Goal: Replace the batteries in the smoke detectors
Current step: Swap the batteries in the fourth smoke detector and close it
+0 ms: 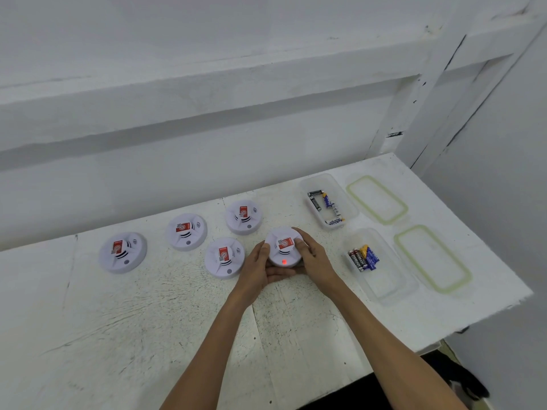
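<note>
Head view: both hands grip one smoke detector (283, 247) over the white table (148, 335). The left hand (260, 269) cups it from below, thumb on its rim. The right hand (312, 257) curls round its right side. A red light (284, 261) glows on its near edge. Four other detectors (224, 257) lie to its left. On the right, well apart, two clear tubs (384, 288) hold batteries (363, 258).

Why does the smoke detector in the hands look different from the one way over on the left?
The held detector shows a small red light on its front; the far-left detector has only a dark spot there. The held detector is gripped by the left hand and the right hand; the far-left detector lies on the table with nothing touching it. Both are round and white.
</note>
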Tool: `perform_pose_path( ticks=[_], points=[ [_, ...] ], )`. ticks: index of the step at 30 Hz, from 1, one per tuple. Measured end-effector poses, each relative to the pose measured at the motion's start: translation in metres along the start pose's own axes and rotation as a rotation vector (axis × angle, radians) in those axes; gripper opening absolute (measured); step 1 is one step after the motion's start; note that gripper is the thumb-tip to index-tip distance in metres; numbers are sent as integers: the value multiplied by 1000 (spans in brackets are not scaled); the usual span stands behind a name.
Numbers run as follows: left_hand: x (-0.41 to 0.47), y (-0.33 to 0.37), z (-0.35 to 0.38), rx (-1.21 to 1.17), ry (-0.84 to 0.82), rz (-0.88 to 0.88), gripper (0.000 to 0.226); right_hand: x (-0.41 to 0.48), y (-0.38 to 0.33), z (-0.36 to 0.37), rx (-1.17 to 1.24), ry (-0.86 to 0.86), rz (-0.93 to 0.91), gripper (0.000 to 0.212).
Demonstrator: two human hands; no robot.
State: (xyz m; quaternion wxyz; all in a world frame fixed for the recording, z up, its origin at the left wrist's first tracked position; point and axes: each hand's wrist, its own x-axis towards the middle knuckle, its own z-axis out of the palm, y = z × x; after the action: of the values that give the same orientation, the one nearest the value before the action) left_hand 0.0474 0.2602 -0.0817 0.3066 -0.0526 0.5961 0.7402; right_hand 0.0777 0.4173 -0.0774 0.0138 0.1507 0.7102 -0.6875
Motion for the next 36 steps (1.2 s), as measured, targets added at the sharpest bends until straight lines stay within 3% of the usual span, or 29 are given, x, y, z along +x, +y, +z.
perform_pose_path(
  ticks=[36],
  points=[
    [-3,2,1,-1,6,-3,39,-2,-4,0,17,10,21,34]
  ],
)
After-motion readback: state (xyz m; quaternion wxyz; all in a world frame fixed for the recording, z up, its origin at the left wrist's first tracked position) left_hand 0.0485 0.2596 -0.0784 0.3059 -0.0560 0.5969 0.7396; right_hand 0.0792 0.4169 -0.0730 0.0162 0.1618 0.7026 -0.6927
